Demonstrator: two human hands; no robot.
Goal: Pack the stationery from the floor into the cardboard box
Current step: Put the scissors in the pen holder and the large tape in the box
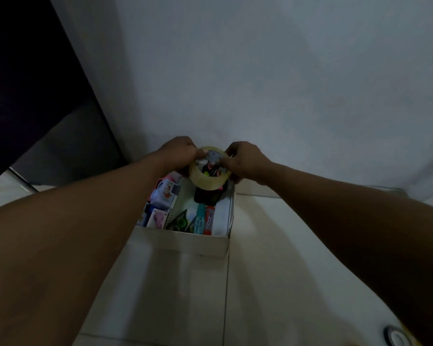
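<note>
Above the cardboard box [183, 242], both hands [179, 152] [245, 161] grip the clear tape roll [209, 172]; lower it flat into free space.

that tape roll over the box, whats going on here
A person is packing stationery into a cardboard box on the floor. Both hands hold a roll of clear tape above the far end of the box, the left hand on one side and the right hand on the other. The box already holds several items, including a green tube and an orange-capped tube near the front. Another small roll lies on the floor at bottom right, not yet packed.
</note>
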